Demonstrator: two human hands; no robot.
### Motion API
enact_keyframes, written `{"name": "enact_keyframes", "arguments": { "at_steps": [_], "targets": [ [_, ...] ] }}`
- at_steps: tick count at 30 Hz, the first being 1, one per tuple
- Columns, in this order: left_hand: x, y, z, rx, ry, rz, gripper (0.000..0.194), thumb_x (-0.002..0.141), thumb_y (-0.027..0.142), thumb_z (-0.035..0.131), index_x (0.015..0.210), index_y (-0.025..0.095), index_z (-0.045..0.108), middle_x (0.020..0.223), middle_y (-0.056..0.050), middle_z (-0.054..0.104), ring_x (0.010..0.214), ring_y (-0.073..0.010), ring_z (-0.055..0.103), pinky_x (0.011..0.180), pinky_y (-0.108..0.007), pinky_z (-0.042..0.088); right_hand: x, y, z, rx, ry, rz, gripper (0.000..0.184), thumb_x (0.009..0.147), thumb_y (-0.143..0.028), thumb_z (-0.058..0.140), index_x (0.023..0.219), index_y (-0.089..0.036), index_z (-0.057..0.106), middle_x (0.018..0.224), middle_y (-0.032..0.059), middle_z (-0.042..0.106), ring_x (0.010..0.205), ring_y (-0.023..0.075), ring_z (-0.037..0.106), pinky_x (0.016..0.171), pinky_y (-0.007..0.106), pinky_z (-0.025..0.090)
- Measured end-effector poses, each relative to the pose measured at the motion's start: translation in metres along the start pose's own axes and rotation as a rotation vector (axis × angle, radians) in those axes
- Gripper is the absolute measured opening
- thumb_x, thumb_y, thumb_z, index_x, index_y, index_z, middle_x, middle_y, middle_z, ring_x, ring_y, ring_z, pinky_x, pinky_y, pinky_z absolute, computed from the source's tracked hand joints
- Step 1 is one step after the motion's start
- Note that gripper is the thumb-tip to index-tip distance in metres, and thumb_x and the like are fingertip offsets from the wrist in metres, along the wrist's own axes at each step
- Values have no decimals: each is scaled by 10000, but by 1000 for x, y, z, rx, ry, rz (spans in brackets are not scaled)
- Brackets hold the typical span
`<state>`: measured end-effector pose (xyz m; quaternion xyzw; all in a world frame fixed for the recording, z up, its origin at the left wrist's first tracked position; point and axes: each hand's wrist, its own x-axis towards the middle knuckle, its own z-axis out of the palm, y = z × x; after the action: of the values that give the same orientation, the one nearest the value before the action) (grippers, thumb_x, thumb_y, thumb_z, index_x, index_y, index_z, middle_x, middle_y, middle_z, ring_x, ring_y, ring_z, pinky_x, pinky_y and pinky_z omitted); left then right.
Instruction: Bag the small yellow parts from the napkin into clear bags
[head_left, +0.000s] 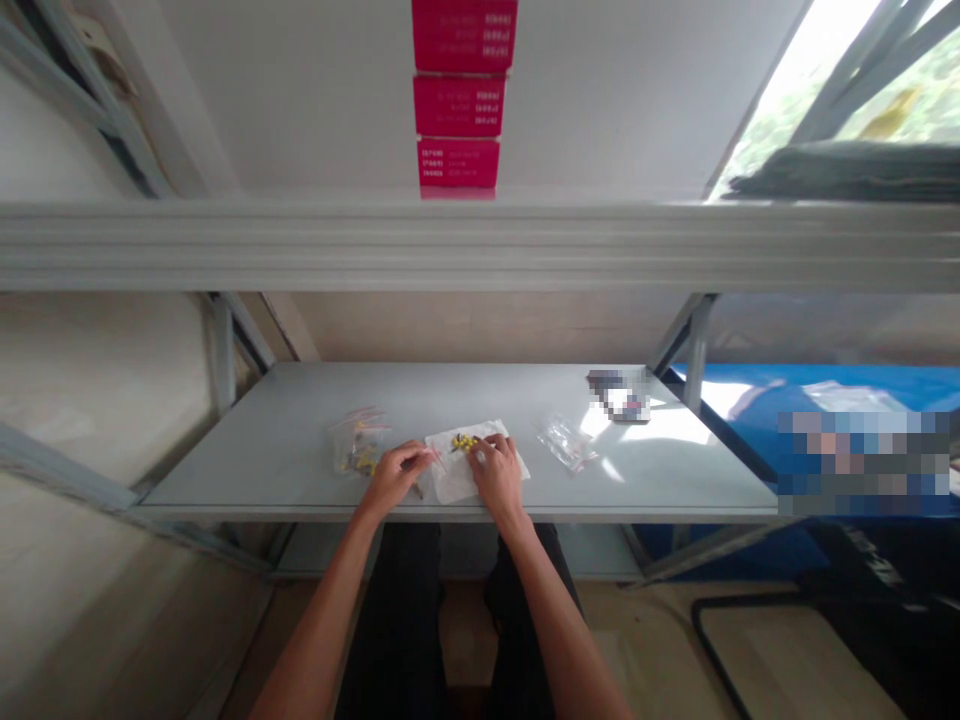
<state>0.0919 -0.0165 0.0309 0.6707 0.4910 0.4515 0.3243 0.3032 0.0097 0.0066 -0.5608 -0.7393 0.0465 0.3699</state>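
My left hand [394, 477] is closed in a pinch on what looks like a small clear zip bag [438, 461], its red strip showing beside the fingertips. A white sheet of paper or tissue [454, 485] lies between my hands. On it is a little heap of small yellow and dark pieces [463, 442], too small to name. My right hand [496, 478] rests over the sheet's right part, fingers curled in against the heap; whatever they pinch is hidden. A small brownish piece [418, 490] lies just right of my left hand.
Clear zip bags with yellow pieces [358, 440] lie left on the grey table [247, 460]. Another clear bag [566, 442] lies to the right, with a blurred-out item [621, 395] behind. A shelf beam [480, 245] crosses above, carrying red boxes [459, 105]. A blue table [750, 400] stands right.
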Motion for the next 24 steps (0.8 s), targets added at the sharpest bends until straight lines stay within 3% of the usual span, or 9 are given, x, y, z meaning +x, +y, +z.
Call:
{"name": "enact_keyframes", "arguments": {
  "at_steps": [4,7,10,17,20,24],
  "targets": [
    [0,-1,2,19,-15,24,376,935,501,614,953,170,792,977,-87,756,943,-234,687,849,-300,497,1,-4,-6,211,19,-48,165,960,-176,587,935,-202,747,1001,108,676,987,261,586,911,405,496],
    [1,-3,4,47,-40,55,386,940,505,605,927,171,796,958,-86,752,922,-233,683,845,-307,501,2,-10,-15,523,-61,-165,122,964,-248,624,939,-223,741,990,77,678,965,218,623,873,358,524],
    [1,-1,7,89,-87,82,403,963,506,569,891,184,799,964,-78,748,929,-230,677,869,-312,497,2,-15,-23,676,-145,-246,134,959,-310,650,925,-230,752,975,70,674,951,206,635,851,345,528],
    [2,0,8,124,-101,91,413,971,512,552,901,191,804,977,-73,751,934,-229,677,873,-314,497,0,-13,-24,746,-62,-111,198,956,-381,653,919,-221,764,937,70,649,749,163,572,564,272,432],
    [1,0,8,122,-103,90,403,972,503,556,898,195,805,977,-68,750,931,-222,677,864,-303,494,0,-13,-21,747,-151,-197,189,956,-371,657,922,-223,770,916,65,654,766,168,584,587,276,444],
    [1,2,8,120,-105,98,401,971,498,560,879,191,802,972,-73,745,924,-219,674,864,-299,486,0,-14,-20,670,-215,-311,201,972,-345,631,924,-227,786,1016,88,666,960,209,633,806,342,514]
  ]
}}
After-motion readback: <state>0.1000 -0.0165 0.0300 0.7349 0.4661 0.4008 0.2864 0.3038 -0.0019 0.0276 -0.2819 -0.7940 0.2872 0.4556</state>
